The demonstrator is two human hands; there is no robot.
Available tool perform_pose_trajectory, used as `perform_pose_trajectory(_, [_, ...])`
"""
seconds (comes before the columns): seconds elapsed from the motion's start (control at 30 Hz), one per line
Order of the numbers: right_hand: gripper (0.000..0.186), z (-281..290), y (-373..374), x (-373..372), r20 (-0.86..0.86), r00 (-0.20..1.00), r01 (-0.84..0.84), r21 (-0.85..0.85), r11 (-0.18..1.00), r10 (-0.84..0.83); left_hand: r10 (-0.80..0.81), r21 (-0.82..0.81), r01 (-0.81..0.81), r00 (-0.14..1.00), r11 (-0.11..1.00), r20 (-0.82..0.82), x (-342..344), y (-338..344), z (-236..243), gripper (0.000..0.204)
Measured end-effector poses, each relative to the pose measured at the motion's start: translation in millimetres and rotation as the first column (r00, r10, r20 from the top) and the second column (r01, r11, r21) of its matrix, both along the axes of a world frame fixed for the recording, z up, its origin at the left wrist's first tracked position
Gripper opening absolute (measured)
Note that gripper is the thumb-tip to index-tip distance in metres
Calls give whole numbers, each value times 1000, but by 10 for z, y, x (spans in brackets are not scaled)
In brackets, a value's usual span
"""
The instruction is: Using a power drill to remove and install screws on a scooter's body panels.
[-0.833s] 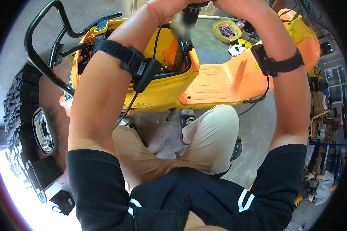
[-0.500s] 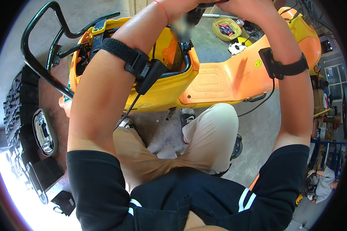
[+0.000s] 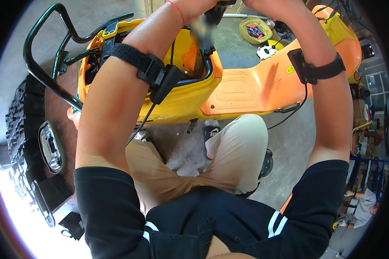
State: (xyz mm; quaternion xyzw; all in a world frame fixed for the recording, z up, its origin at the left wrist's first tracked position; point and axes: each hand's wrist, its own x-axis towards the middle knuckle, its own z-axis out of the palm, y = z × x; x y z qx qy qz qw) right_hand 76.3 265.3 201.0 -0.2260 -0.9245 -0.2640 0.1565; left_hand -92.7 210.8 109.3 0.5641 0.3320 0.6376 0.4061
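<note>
The left hand [image 3: 199,6] and the right hand [image 3: 274,6] meet the upper edge of the head view, which cuts off most of their fingers, so I cannot tell whether either is clenched, released or grasping. A dark cylindrical object [image 3: 213,16] sits between them, right beside the left fingers; its lower end is blurred, perhaps a tool. Below the fingers stretches a yellow and orange scooter body [image 3: 237,93], its storage bay open down-left of the left hand. Down from the right fingers, an oval yellow-green sticker [image 3: 290,69] marks the orange front panel; its print is too small to read. Well below both hands, a black shoe [image 3: 212,131] carries a pale logo. Just under the right fingers, a yellow tub [image 3: 243,31] holds small red and dark items.
</note>
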Motion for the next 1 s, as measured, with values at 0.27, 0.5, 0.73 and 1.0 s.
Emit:
perform_pose_trajectory(0.27, [39,-12,11,-6,18,1000,-19,-19,1000,19,-11,3,11,999,1000,41,21,48,-49,39])
perform_pose_trajectory(0.5, [41,-82,-44,24,30,999,21,40,999,-22,-24,-5,25,999,1000,41,-8,78,-113,45])
perform_pose_trajectory(0.73, [43,-132,-62,47,-35,999,21,22,1000,-20,5,9,-4,992,1000,-123,-7,60,-65,50])
perform_pose_trajectory(1.0, [43,-164,-31,101,-41,999,19,45,999,-17,28,-9,-30,993,1000,-117,23,31,-75,51])
